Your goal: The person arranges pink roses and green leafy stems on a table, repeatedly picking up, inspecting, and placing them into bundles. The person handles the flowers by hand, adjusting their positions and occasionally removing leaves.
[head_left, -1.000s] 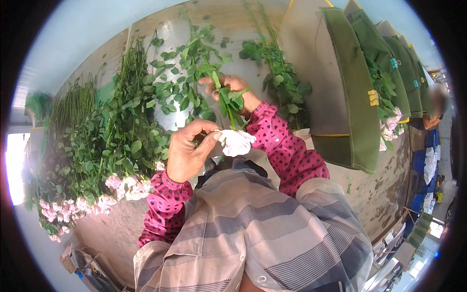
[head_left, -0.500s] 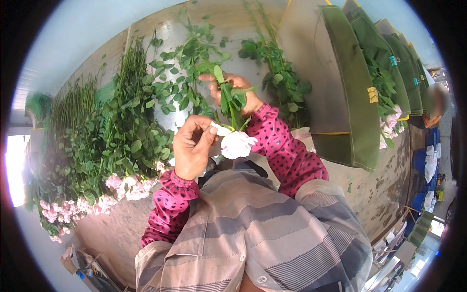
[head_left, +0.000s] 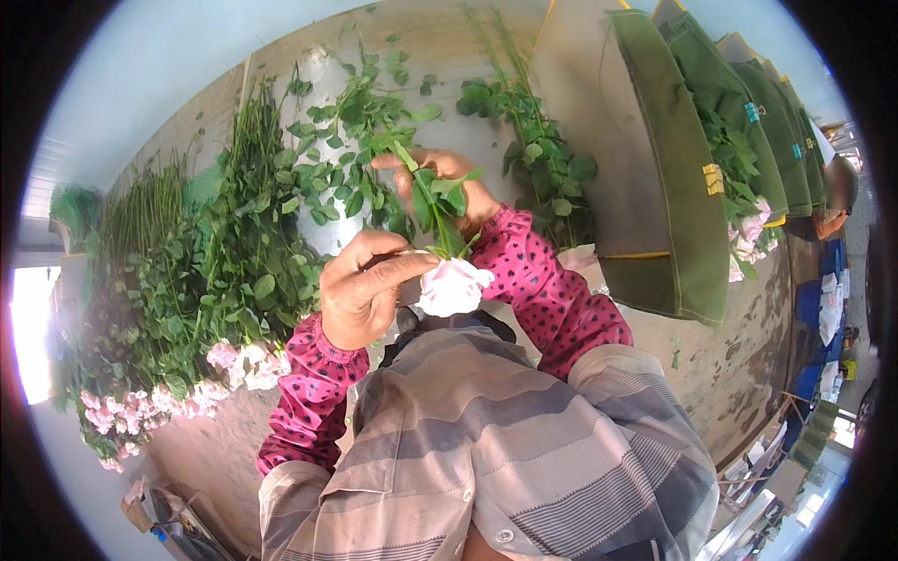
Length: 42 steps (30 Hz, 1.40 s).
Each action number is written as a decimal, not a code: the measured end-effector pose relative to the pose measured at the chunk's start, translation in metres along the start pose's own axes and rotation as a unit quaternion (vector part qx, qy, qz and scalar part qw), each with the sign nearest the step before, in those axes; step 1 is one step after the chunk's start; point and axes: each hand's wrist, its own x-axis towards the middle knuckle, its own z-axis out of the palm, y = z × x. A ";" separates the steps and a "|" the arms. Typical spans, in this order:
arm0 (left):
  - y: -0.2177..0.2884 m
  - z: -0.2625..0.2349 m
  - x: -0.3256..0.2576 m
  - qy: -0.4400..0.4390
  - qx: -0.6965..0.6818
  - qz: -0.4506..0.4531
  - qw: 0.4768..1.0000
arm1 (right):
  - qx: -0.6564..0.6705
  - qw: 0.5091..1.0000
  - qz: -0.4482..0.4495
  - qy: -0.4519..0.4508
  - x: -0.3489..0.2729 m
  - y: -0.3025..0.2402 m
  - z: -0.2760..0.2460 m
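— Right hand (head_left: 447, 182)?
— Wrapped round the leafy green stem (head_left: 423, 194), keeping the pale pink rose bloom (head_left: 452, 286) pointed back toward the chest, close enough to work on.
— Left hand (head_left: 360, 290)?
— Pinched on the bloom's outer petals, probably — fingertips partly hidden.
— Around?
— Rows of pink-headed cut roses (head_left: 234, 360) laid along the grey concrete table (head_left: 720, 374), green fabric sleeves (head_left: 669, 178) beside.

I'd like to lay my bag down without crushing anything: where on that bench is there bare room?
Bare table shows right of the green sleeves, and a strip between the leafy stems and those sleeves. Left is crowded with the pink roses.
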 end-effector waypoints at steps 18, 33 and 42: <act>0.013 0.010 0.015 -0.062 -0.024 -0.102 0.993 | -0.031 0.998 -0.050 -0.009 -0.006 0.006 0.022; 0.004 0.012 0.034 0.046 0.069 0.044 0.996 | -0.078 0.972 -0.206 -0.078 -0.012 0.013 0.034; 0.004 0.035 0.017 0.141 -0.190 -0.086 0.968 | 0.184 0.974 -0.064 -0.116 0.022 -0.016 0.029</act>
